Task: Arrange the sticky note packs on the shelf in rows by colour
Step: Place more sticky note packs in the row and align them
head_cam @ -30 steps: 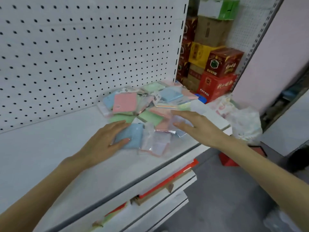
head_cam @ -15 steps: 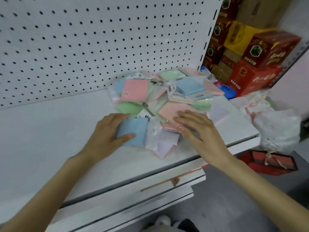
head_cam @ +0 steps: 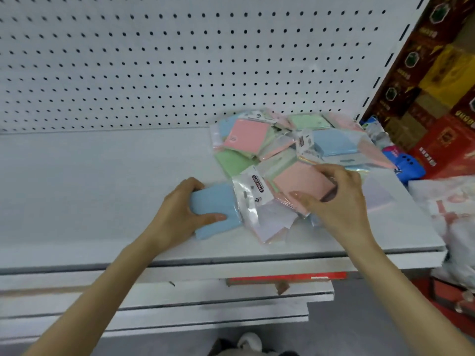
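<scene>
Sticky note packs (head_cam: 288,147) heaped on shelf (head_cam: 102,181); L hand (head_cam: 180,214) clamps blue pack (head_cam: 218,209); R hand (head_cam: 339,201) pinches pink pack (head_cam: 300,186).

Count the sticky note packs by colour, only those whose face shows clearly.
Blue packs: 3, one in the left hand
Pink packs: 3, one in the right hand
Green packs: 2
Pale lilac packs: 1
Total: 9; others lie hidden in the heap.

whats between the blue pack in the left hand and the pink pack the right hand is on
In the head view, a clear-wrapped pack with a white label card lies between the blue pack and the pink pack, overlapping both.
</scene>
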Demonstrator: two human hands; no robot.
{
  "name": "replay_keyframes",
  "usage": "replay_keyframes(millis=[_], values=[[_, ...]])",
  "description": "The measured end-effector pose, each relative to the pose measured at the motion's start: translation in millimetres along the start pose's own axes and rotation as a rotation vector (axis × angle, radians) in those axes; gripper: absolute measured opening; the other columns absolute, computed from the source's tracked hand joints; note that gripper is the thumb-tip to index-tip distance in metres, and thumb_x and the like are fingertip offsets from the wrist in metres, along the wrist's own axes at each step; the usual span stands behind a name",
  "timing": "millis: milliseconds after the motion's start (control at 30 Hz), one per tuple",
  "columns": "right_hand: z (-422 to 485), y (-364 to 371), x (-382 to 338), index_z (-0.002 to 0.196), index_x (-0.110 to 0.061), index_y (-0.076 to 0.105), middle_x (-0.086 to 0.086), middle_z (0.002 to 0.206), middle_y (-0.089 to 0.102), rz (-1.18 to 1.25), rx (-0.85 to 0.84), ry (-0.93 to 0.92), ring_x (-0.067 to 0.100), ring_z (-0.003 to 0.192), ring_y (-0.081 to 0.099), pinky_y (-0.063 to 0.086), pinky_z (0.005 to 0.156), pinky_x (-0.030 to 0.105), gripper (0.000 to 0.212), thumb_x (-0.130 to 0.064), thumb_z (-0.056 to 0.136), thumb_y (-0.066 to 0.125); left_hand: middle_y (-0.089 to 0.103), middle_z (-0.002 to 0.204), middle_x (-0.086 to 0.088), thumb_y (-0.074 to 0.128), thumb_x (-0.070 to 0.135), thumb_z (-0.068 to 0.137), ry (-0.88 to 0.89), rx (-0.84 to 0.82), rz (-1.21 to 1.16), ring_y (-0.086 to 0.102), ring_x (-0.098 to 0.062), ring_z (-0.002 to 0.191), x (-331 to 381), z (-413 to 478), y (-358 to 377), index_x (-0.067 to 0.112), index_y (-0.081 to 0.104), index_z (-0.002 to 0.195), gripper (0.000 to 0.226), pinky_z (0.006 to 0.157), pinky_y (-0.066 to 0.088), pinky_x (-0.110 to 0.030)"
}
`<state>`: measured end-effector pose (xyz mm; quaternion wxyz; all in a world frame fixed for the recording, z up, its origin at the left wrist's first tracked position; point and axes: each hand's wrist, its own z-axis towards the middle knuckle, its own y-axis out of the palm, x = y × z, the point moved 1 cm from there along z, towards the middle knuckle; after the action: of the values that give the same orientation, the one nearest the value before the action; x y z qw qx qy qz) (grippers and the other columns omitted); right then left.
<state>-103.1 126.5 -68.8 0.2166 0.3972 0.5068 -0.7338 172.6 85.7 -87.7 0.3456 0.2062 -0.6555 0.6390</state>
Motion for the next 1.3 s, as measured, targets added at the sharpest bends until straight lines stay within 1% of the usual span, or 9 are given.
replay_keyframes(millis=[100,200,267,400,567,633,833,1100,1300], values=[[0,-8,5,0.115,-0.025,0.056,-0.004,0.109,0.059,0.078,-0.054,0.036,0.011,0.094,0.057,0.046,0.078,0.024,0.063,-0.023,0.060,0.087,0.058,0.078,0.002,0.083,0.027,0.070,-0.069,0.038,-0.181,0.052,-0.001,0.057,7,-7,-2,0.024,0.050,0.081,0.035,0.043,0.040,-0.014],[2,-19,6,0.115,-0.023,0.058,-0.002,0.095,0.066,0.188,-0.140,0.120,0.012,0.084,0.063,0.053,0.069,0.030,0.063,-0.019,0.059,0.088,0.061,0.076,0.001,0.075,0.050,0.059,-0.113,0.084,-0.280,0.055,-0.012,0.062,13,-13,-5,0.024,0.054,0.079,0.039,0.049,0.046,-0.024],[3,-27,4,0.110,-0.020,0.062,0.004,0.092,0.068,0.254,-0.236,0.173,0.016,0.079,0.063,0.054,0.063,0.030,0.051,-0.013,0.065,0.085,0.062,0.076,0.000,0.071,0.050,0.062,-0.148,0.102,-0.351,0.056,-0.018,0.068,18,-19,-4,0.020,0.056,0.080,0.039,0.057,0.046,-0.031],[2,-35,-2,0.099,-0.016,0.068,0.010,0.094,0.071,0.401,-0.400,0.250,0.019,0.081,0.065,0.056,0.069,0.034,0.021,-0.009,0.080,0.072,0.060,0.086,-0.010,0.061,0.017,0.091,-0.300,0.129,-0.681,0.061,-0.018,0.074,30,-38,2,-0.001,0.055,0.100,0.021,0.058,0.054,-0.028],[-4,-26,-16,0.104,-0.010,0.062,0.012,0.105,0.068,0.610,-0.489,0.333,0.023,0.086,0.066,0.058,0.067,0.033,0.019,-0.005,0.086,0.064,0.064,0.095,-0.015,0.058,0.011,0.091,-0.434,0.180,-0.942,0.069,-0.018,0.078,30,-69,3,-0.001,0.054,0.110,0.022,0.063,0.057,-0.024],[-11,-17,-24,0.104,-0.005,0.058,0.015,0.108,0.065,0.681,-0.512,0.355,0.026,0.087,0.066,0.059,0.061,0.032,0.019,0.000,0.086,0.062,0.066,0.097,-0.017,0.058,0.007,0.090,-0.442,0.189,-0.961,0.071,-0.021,0.079,28,-78,-2,0.000,0.054,0.108,0.020,0.065,0.058,-0.025],[-33,26,-58,0.107,-0.004,0.051,0.014,0.105,0.065,0.773,-0.499,0.343,0.025,0.085,0.070,0.060,0.068,0.038,0.021,0.003,0.088,0.058,0.069,0.090,-0.014,0.059,0.004,0.088,-0.356,0.282,-1.033,0.072,-0.021,0.078,6,-78,-45,0.004,0.052,0.091,0.008,0.068,0.058,-0.026],[-62,185,-155,0.111,-0.010,0.055,0.007,0.096,0.067,0.871,-0.498,0.270,0.017,0.084,0.069,0.058,0.079,0.039,0.028,0.006,0.089,0.055,0.069,0.090,-0.013,0.060,0.004,0.088,-0.304,0.416,-1.079,0.070,-0.023,0.079,-119,-79,-141,0.002,0.055,0.102,0.015,0.068,0.058,-0.027],[-100,358,-260,0.097,-0.017,0.058,0.004,0.092,0.067,0.808,-0.424,0.282,0.016,0.084,0.064,0.050,0.086,0.033,0.023,0.003,0.087,0.058,0.060,0.093,-0.014,0.061,0.004,0.088,-0.345,0.675,-0.864,0.066,-0.026,0.085,-270,-103,-283,0.007,0.050,0.088,0.012,0.066,0.058,-0.022]])
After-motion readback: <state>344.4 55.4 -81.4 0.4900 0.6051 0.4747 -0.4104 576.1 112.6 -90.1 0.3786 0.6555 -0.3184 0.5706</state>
